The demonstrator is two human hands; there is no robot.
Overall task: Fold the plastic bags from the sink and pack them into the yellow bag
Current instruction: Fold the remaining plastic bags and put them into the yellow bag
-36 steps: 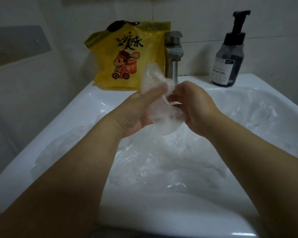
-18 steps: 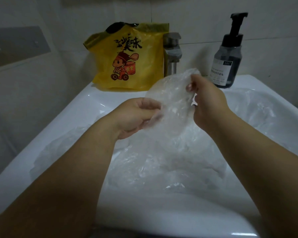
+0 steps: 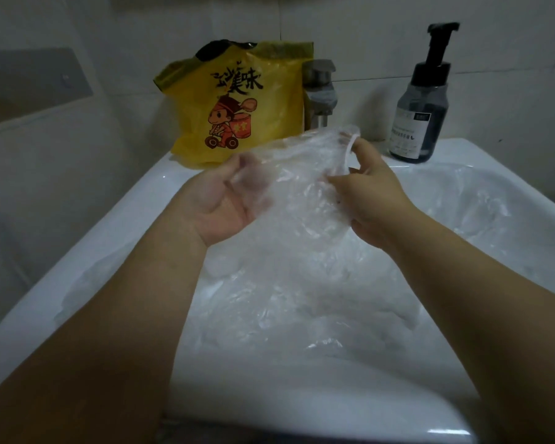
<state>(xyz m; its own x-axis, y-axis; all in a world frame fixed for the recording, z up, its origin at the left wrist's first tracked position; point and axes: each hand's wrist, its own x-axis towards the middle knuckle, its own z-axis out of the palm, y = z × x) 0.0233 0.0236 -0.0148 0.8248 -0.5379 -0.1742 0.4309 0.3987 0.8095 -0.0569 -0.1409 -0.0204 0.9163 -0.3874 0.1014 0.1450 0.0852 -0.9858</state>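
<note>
Two hands are being held up over the sink (image 3: 77, 274), set apart from one another, with one clear plastic bag (image 3: 298, 177) being spread between them. The left hand (image 3: 220, 200) is being turned palm up, its fingers being seen through the film as they curl behind the bag's left edge, while the thumb is being pressed onto that edge from the front. The right hand (image 3: 375, 193) is being kept slightly higher and farther back; the bag's upper right corner, where a thin white strip of the film is being bunched, is being pinched between its fingertips (image 3: 356, 149). The bag is being held clear of the basin, crumpled and slack in the middle, its lower part being let hang toward the heap below. Beneath the forearms, more plastic bags (image 3: 302, 315) are being kept loose in the sink, filling much of the basin and reaching its right side. At the back of the rim, the yellow bag (image 3: 269, 100) is being stood upright against the tiled wall (image 3: 366, 33), its mouth open at the top and a cartoon figure printed on its front; just beside it on the right a metal faucet (image 3: 319, 91) is being partly covered by the raised bag; farther right, well apart, a dark pump bottle (image 3: 422, 110) is being kept on the rim; a grey panel (image 3: 29, 88) is being shown on the left wall.
</note>
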